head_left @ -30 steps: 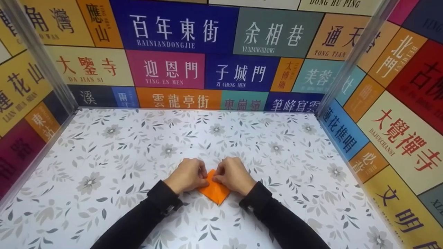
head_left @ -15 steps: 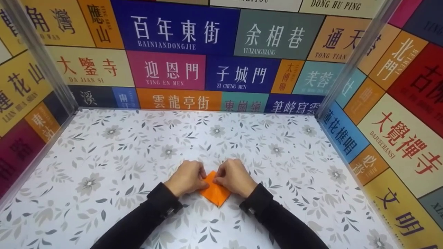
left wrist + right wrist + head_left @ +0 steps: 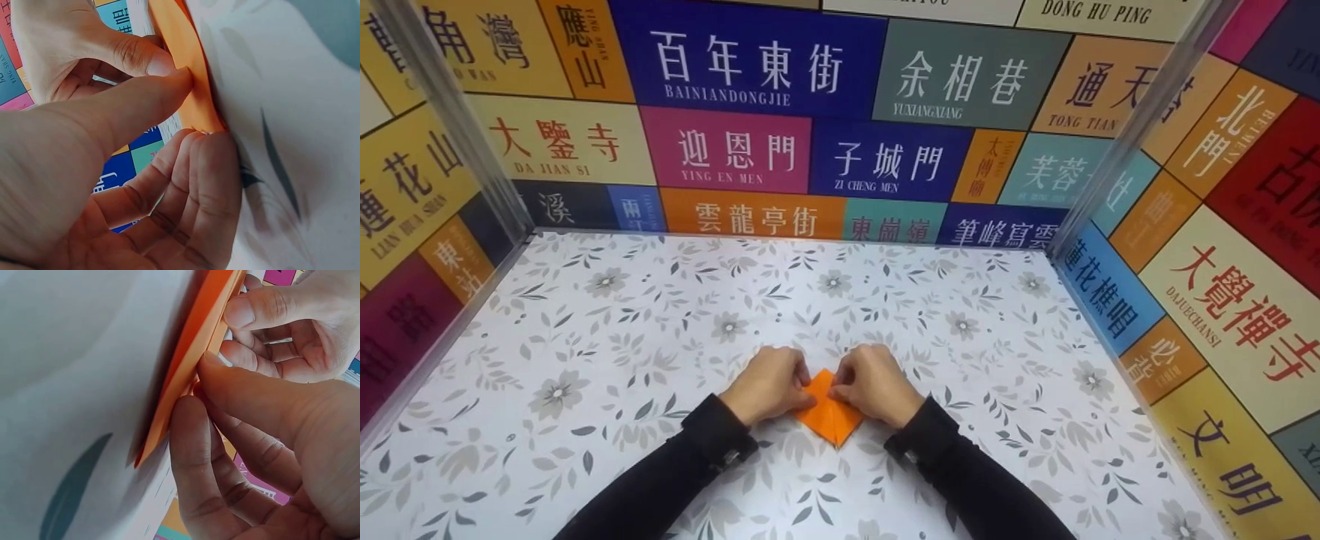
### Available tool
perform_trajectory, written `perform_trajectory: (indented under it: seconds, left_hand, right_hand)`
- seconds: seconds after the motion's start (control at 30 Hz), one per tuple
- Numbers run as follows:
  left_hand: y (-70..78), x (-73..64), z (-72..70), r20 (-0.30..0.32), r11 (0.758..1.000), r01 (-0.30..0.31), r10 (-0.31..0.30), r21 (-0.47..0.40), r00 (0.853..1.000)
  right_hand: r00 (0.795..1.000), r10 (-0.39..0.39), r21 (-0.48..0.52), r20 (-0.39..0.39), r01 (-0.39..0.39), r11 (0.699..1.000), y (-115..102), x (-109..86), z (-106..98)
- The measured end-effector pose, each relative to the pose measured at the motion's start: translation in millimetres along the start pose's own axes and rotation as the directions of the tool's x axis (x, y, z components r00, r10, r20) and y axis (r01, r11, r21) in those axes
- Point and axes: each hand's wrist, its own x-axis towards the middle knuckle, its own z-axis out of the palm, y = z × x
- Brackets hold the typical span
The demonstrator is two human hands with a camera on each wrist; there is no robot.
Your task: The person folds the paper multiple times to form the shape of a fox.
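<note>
A small orange folded paper lies on the table in the head view, a diamond with a crease running to its near tip. My left hand pinches its left side between thumb and curled fingers. On the opposite side my right hand grips the paper the same way. The left wrist view shows the left thumb pressing the face of the orange paper, with fingertips at its edge. Layered folds of the paper show in the right wrist view, between the right thumb and fingers. Both hands partly cover the paper's side corners.
The white table has a grey flower and leaf print. Upright panels with colourful sign lettering, such as the back panel, enclose its back and sides. A right side panel slants along the table's right edge.
Both hands keep their hold on the orange paper almost unmoved. The head view has shifted slightly, and the crease toward the paper's near tip shows a little more plainly.
</note>
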Motion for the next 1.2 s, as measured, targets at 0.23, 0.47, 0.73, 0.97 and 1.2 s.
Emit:
perform_trajectory:
  seconds: [0.23, 0.47, 0.73, 0.97, 1.2]
  left_hand:
    - [-1.4, -4.1, 2.1, -0.037, 0.996, -0.085, 0.085, -0.017, 0.996]
    - [0.0, -10.1, 5.2, -0.047, 0.984, -0.177, 0.176, -0.018, 0.983]
    - [-2.1, -8.3, 8.1, -0.062, 0.983, -0.183, 0.183, -0.005, 0.981]
    - [-3.3, -6.5, 8.3, -0.044, 0.986, -0.167, 0.166, -0.014, 0.985]
    - [-3.9, -6.5, 5.2, -0.037, 0.989, -0.147, 0.146, -0.028, 0.989]
  right_hand:
    - [1.0, 0.004, 0.007, -0.002, -0.004, 1.0, 3, 0.1, 1]
    - [0.999, 0.038, 0.037, 0.028, -0.039, 0.999, 6, 0.7, 2]
    - [1.0, 0.01, 0.003, 0.017, -0.01, 1.0, 4, -2.2, 0]
    - [0.999, 0.003, 0.028, 0.049, -0.005, 1.0, 0, -16.3, -1]
    - [0.999, -0.022, 0.049, 0.043, 0.02, 0.999, -6, -29.4, 1]
